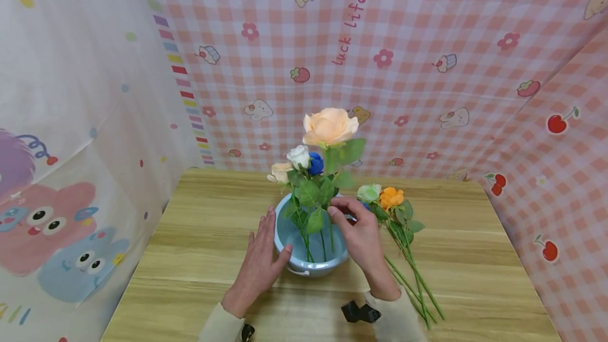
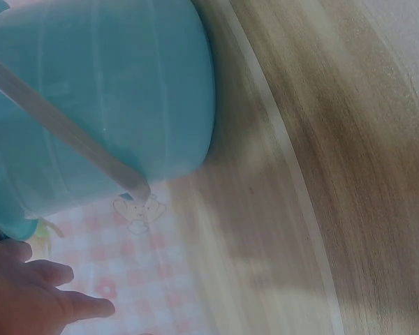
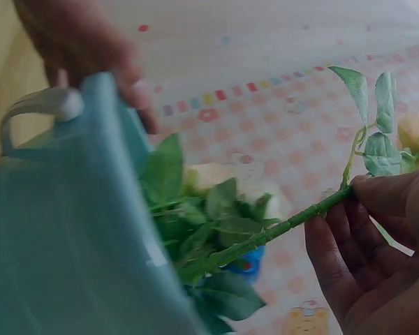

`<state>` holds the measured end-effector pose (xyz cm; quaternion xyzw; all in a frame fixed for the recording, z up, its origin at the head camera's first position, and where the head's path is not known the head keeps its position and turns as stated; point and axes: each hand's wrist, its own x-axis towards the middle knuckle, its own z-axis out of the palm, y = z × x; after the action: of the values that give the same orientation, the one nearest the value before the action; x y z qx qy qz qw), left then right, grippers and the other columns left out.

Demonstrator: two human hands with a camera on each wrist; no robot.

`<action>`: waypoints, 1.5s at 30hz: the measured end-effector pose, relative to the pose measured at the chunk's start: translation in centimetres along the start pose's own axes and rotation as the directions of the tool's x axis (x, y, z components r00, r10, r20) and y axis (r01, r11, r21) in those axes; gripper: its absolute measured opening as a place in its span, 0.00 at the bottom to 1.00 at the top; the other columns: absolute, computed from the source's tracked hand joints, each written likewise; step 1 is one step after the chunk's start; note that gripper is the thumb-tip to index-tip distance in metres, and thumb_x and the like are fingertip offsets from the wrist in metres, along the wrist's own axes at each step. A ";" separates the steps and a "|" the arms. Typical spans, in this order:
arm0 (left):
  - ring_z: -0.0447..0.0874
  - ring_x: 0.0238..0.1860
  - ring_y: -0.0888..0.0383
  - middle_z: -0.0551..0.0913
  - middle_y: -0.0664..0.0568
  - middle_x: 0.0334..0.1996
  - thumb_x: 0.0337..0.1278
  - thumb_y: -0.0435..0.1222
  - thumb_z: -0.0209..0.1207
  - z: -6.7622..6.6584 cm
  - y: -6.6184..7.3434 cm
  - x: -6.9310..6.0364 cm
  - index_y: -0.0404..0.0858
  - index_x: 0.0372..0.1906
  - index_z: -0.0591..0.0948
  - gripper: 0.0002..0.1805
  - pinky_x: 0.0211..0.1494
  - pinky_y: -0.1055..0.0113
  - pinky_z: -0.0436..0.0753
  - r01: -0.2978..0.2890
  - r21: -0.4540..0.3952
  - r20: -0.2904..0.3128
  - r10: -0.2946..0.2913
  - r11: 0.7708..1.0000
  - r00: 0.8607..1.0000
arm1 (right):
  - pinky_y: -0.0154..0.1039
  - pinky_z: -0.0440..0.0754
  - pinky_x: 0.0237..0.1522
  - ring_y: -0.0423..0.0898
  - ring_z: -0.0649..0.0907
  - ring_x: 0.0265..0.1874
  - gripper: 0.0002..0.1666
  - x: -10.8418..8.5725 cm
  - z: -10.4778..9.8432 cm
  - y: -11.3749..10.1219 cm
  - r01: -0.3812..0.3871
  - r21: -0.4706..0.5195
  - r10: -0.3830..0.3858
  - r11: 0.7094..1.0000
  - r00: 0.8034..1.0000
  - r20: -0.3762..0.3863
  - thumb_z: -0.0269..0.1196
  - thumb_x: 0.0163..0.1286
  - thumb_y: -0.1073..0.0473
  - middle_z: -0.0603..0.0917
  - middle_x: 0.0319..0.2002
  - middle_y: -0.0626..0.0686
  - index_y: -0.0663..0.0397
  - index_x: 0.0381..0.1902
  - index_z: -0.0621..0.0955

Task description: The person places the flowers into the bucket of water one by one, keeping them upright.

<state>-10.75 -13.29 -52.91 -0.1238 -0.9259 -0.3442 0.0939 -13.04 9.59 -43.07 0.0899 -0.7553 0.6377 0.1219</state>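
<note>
A light blue bucket (image 1: 311, 268) stands on the table with several flower stems leaning inside it. Among them are a white rose (image 1: 298, 157), a blue rose (image 1: 315, 163) and a cream rose (image 1: 280, 172). My right hand (image 1: 361, 236) pinches the green stem (image 3: 286, 227) of a tall peach rose (image 1: 330, 126) between thumb and fingers, over the bucket's right side. The stem's lower end is inside the bucket. My left hand (image 1: 258, 257) lies along the bucket's left rim, fingers extended. In the left wrist view, the bucket's pale handle (image 2: 63, 129) hangs across its side.
To the right of the bucket, an orange rose (image 1: 391, 198) and a pale green rose (image 1: 369, 192) lie on the wooden table (image 1: 199, 278), stems toward the front. A checked cloth (image 1: 418, 15) hangs behind, and a white patterned cloth (image 1: 85, 94) at left.
</note>
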 end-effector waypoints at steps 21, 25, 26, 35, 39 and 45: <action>0.51 0.80 0.34 0.47 0.42 0.84 0.72 0.52 0.52 0.1 -0.3 0.0 0.34 0.84 0.47 0.47 0.73 0.26 0.53 -0.012 0.003 -0.007 0.013 1.000 1.000 | 0.47 0.86 0.45 0.49 0.86 0.39 0.05 0.9 2.2 3.6 0.044 -0.351 0.006 0.935 0.990 0.142 0.69 0.70 0.65 0.89 0.39 0.53 0.58 0.43 0.87; 0.51 0.80 0.34 0.47 0.42 0.84 0.73 0.54 0.51 0.2 -0.4 0.0 0.34 0.84 0.47 0.47 0.73 0.25 0.53 -0.015 0.005 -0.006 0.015 1.000 1.000 | 0.46 0.86 0.43 0.48 0.87 0.38 0.05 1.2 2.5 4.0 0.064 -0.396 0.007 0.916 0.985 0.175 0.69 0.69 0.65 0.89 0.38 0.52 0.57 0.42 0.88; 0.51 0.80 0.34 0.47 0.42 0.84 0.73 0.54 0.50 0.2 -0.4 0.0 0.34 0.84 0.47 0.47 0.73 0.25 0.53 -0.015 0.004 -0.005 0.015 1.000 1.000 | 0.45 0.86 0.43 0.48 0.87 0.38 0.05 1.3 2.7 4.1 0.064 -0.407 0.012 0.911 0.983 0.183 0.69 0.70 0.65 0.89 0.38 0.52 0.56 0.42 0.88; 0.48 0.81 0.37 0.46 0.43 0.84 0.74 0.55 0.50 0.0 -0.3 0.0 0.34 0.84 0.47 0.47 0.73 0.25 0.53 -0.013 0.000 0.004 0.013 1.000 1.000 | 0.41 0.83 0.37 0.44 0.85 0.34 0.03 2.2 3.5 4.0 0.013 -0.504 0.127 0.863 0.962 0.242 0.68 0.71 0.62 0.88 0.34 0.48 0.54 0.41 0.88; 0.47 0.81 0.38 0.45 0.45 0.84 0.74 0.55 0.50 0.0 -0.2 0.0 0.35 0.84 0.46 0.47 0.74 0.26 0.52 -0.010 -0.004 0.006 0.010 1.000 1.000 | 0.41 0.82 0.36 0.43 0.83 0.32 0.03 2.5 3.8 4.2 -0.002 -0.531 0.168 0.847 0.950 0.264 0.68 0.70 0.62 0.87 0.33 0.47 0.54 0.39 0.87; 0.47 0.81 0.38 0.44 0.46 0.84 0.73 0.54 0.51 0.0 -0.1 0.0 0.36 0.84 0.46 0.47 0.74 0.26 0.51 -0.003 -0.006 0.011 0.003 1.000 1.000 | 0.41 0.82 0.35 0.42 0.82 0.30 0.02 2.9 4.0 4.5 -0.006 -0.556 0.203 0.831 0.934 0.293 0.68 0.69 0.63 0.87 0.32 0.47 0.55 0.38 0.87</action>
<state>-10.79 -13.38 -52.96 -0.1275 -0.9251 -0.3464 0.0890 -17.36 6.48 -47.05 0.1179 -0.9187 0.3760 -0.0256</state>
